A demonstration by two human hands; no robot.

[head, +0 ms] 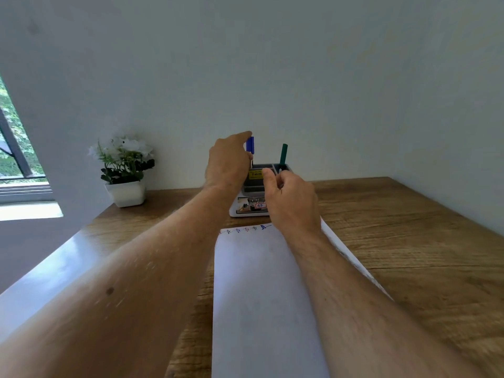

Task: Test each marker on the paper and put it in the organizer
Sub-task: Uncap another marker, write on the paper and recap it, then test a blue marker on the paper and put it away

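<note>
Over the organizer [255, 186], your left hand [227, 165] pinched a blue marker [250, 145]; right hand [291, 199] curled, contents hidden. Green marker [283, 155] stowed (several scribbles on paper [261, 296]).

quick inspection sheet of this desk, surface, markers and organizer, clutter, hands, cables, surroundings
surface: wooden desk, white paper lying lengthwise, small ink marks along its far edge
job's things: organizer beyond the paper; blue marker upright over a back slot; green marker standing in the right slot
clutter: potted plant at back left
hands: left hand at the blue marker, grip hidden; right hand curled in front of the organizer, contents unclear
cables: nothing seen
surroundings: plain wall, window at left
</note>
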